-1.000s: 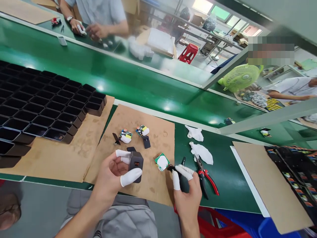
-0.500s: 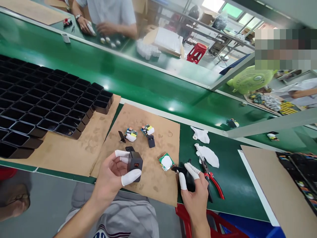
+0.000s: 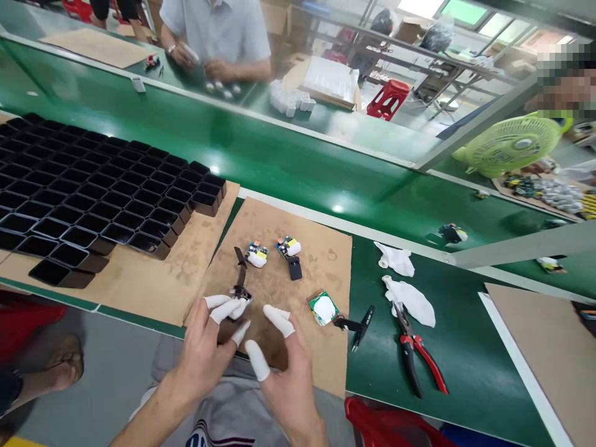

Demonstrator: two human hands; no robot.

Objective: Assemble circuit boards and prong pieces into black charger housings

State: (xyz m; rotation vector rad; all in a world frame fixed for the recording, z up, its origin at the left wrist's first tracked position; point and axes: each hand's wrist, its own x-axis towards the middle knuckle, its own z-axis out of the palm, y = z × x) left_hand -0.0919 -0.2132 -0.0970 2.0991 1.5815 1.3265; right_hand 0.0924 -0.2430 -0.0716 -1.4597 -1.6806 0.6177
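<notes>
White finger cots cover fingertips on both hands. My left hand (image 3: 205, 347) has its fingers closed at the edge of a small circuit board (image 3: 243, 297) with dark parts, and they partly cover it. My right hand (image 3: 291, 366) is open beside it, thumb and fingers apart, holding nothing. Two more circuit boards with white blobs, one on the left (image 3: 257, 253) and one on the right (image 3: 288, 246), lie beyond the hands. A black cap (image 3: 295, 268) lies near them. A green board with a white round pad (image 3: 325, 308) sits to the right, near black tweezers (image 3: 364, 328).
Rows of black open housings (image 3: 112, 186) fill the left side on brown cardboard (image 3: 139, 279). Red-handled pliers (image 3: 412, 347) and white gloves (image 3: 412, 298) lie right. A co-worker (image 3: 218, 37) sits across the green bench (image 3: 279, 149); a green fan (image 3: 516, 143) stands at right.
The black housing that my left hand held is out of sight. My right hand has let go of the black tweezers and moved left, beside my left hand. The view has shifted slightly.
</notes>
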